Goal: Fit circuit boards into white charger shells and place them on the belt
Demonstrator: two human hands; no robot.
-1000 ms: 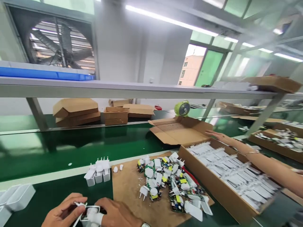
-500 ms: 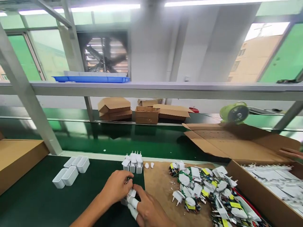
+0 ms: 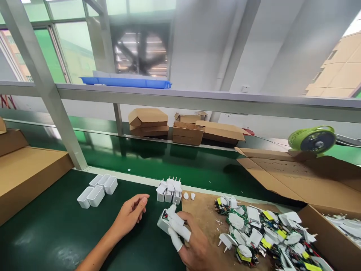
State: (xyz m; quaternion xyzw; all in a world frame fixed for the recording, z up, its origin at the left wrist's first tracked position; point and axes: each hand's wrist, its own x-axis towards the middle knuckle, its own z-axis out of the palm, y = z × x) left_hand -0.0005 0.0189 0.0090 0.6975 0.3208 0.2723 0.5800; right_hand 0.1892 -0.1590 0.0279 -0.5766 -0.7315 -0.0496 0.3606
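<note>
My right hand (image 3: pixel 194 241), with white covers on some fingers, grips a white charger housing (image 3: pixel 163 223) that has electronic parts showing at its open top. Apart from it, to the left, my left hand (image 3: pixel 130 213) is empty above the green work surface, its fingers loosely bent. Just beyond the right hand stands a group of white charger housings with pronged plug covers (image 3: pixel 169 190). Several empty white housings (image 3: pixel 96 195) are grouped on the left. On a brown sheet (image 3: pixel 201 212) at the right lies a heap of circuit boards with white plug parts (image 3: pixel 254 229).
A carton (image 3: pixel 324 233) of white parts borders the right side, its flaps spread behind. Another cardboard box (image 3: pixel 36 177) stands at the left. Across the back run a green conveyor belt (image 3: pixel 141 158) and a shelf beam (image 3: pixel 180 98). Two small white pieces (image 3: pixel 189 196) lie on the brown sheet.
My hands were together on the housing; now the left has let go and moved away to the left. The right hand keeps the housing. My view has turned and tilted.
</note>
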